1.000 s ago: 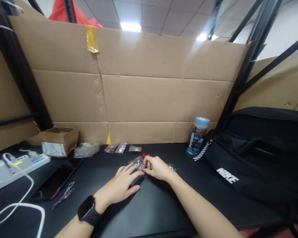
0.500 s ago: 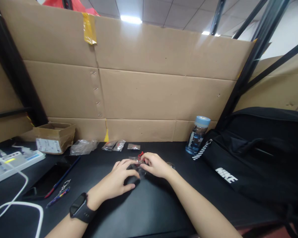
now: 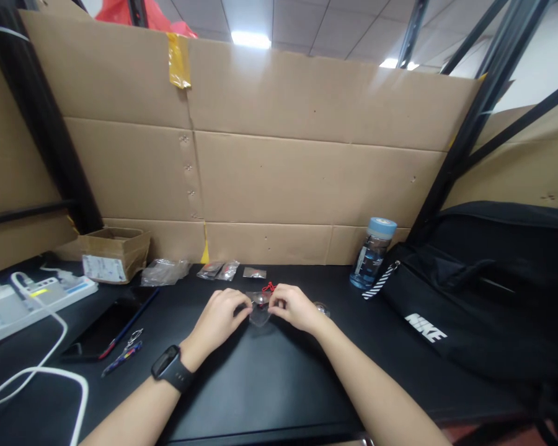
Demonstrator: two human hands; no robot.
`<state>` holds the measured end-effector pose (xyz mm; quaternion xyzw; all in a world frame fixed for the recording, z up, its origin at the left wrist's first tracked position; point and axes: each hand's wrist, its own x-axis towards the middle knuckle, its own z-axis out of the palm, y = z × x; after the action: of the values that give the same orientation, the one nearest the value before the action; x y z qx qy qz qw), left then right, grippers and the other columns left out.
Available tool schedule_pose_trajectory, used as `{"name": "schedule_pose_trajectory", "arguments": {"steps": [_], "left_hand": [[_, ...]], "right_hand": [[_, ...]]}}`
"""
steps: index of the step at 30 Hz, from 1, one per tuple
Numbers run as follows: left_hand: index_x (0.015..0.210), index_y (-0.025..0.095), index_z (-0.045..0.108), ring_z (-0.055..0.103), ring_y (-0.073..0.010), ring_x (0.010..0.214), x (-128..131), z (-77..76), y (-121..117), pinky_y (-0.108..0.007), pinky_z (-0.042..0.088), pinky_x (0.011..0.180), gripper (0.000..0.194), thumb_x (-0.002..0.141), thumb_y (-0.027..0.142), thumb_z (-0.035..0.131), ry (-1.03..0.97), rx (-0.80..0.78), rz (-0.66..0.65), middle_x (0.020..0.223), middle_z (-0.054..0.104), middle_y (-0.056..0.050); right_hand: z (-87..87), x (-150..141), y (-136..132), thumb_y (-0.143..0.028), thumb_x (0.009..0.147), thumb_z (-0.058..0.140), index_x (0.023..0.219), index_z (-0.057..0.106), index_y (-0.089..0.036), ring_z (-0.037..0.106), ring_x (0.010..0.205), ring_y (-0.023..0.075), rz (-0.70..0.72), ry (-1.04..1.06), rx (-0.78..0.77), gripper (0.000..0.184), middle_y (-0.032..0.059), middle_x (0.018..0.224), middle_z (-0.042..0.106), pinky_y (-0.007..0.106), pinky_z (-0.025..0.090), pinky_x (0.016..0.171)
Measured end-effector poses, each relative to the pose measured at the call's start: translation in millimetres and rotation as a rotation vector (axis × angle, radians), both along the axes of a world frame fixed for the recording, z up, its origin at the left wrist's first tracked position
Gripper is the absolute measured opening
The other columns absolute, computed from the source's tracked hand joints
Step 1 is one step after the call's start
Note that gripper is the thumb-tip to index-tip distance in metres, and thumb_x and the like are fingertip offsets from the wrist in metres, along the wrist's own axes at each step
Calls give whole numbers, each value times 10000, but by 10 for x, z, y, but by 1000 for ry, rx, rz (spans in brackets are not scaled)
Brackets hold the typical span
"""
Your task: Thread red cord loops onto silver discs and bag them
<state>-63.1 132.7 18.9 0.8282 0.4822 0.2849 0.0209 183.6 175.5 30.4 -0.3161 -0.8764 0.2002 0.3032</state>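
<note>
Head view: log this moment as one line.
left hand: pinches left edge of clear bag; right hand: pinches its right edge; red cord: at clear bag's far side; packets: beyond hands

A black tabletop (image 3: 279, 384) carries everything; on its left lie a white power strip (image 3: 87, 287), a looping white cable (image 3: 80, 396), a dark flat device (image 3: 109, 328) and a key ring with a patterned strap (image 3: 123, 357); along the back stand a cardboard box (image 3: 114, 260), crumpled clear plastic (image 3: 165, 272), overlapping small packets (image 3: 229, 270) and a lone packet (image 3: 255, 272); to the right, a blue-lidded bottle (image 3: 374, 254) stands beside a black NIKE bag (image 3: 483, 279); a round clear item (image 3: 324, 308) sits partly hidden nearer the middle.
</note>
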Motion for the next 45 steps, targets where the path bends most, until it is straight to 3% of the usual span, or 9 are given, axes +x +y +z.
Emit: {"name": "schedule_pose_trajectory", "arguments": {"steps": [6,10,13,23,26,28,31,37,45], "left_hand": [[863,258,696,627,-250,1042,-11,95,-10,-369,413,911,121,932,301,606,-103,-52,83,1029,737,-11],[825,232,692,638,-233,983,-1,39,42,-338,447,896,166,921,320,589,-199,-160,71,1020,732,-32],[819,237,710,638,-231,979,19,-28,67,-340,445,912,222,927,386,586,-207,-222,66,1012,732,-26],[671,254,715,594,-280,1090,144,-20,49,-426,368,929,375,957,375,504,-112,-343,256,1034,721,-13],[683,227,657,597,-280,1018,156,-42,58,-405,372,870,292,919,371,562,-70,-274,322,949,702,-29],[744,220,623,594,-265,952,155,-59,65,-372,375,822,187,883,345,621,-66,-211,350,891,677,-28],[904,235,625,587,-243,955,146,-76,63,-350,381,818,59,873,276,652,-93,-109,298,968,663,-24],[1163,383,698,558,-246,1154,115,-117,59,-389,386,903,342,936,160,572,-44,0,148,1244,639,-6],[1169,375,737,564,-281,1218,91,-109,107,-453,394,968,288,975,291,542,-66,-176,239,1282,691,-15]], "right_hand": [[26,66,35,-204,865,727,798,722,-169,580,664,122,-71,92,-190,75,9,782,696,221,438,658],[-58,62,71,-256,857,715,787,722,-153,578,611,122,-111,80,-373,124,-4,679,667,220,421,612],[-120,49,86,-300,900,658,803,725,-148,557,571,119,-125,34,-384,193,-11,632,637,222,398,580],[-76,-119,-18,-212,986,497,735,627,-166,619,781,171,-220,-78,-144,286,45,802,671,267,431,740],[-106,-172,-84,-164,905,610,840,620,-177,607,823,183,-267,-72,-83,67,46,871,646,286,451,784],[-110,-182,-122,-160,863,680,989,622,-193,609,882,190,-277,-72,0,143,50,981,639,294,473,813],[-85,-181,-152,-140,890,667,1150,628,-232,608,1027,201,-180,-118,177,279,60,1149,637,309,496,900],[-61,-200,-121,-67,958,550,1203,680,-217,612,1038,200,-26,-210,357,315,62,1154,702,329,491,970],[-69,-244,-129,-16,922,502,1094,766,-216,588,965,228,-5,-272,432,373,46,1166,764,355,506,900]]}}
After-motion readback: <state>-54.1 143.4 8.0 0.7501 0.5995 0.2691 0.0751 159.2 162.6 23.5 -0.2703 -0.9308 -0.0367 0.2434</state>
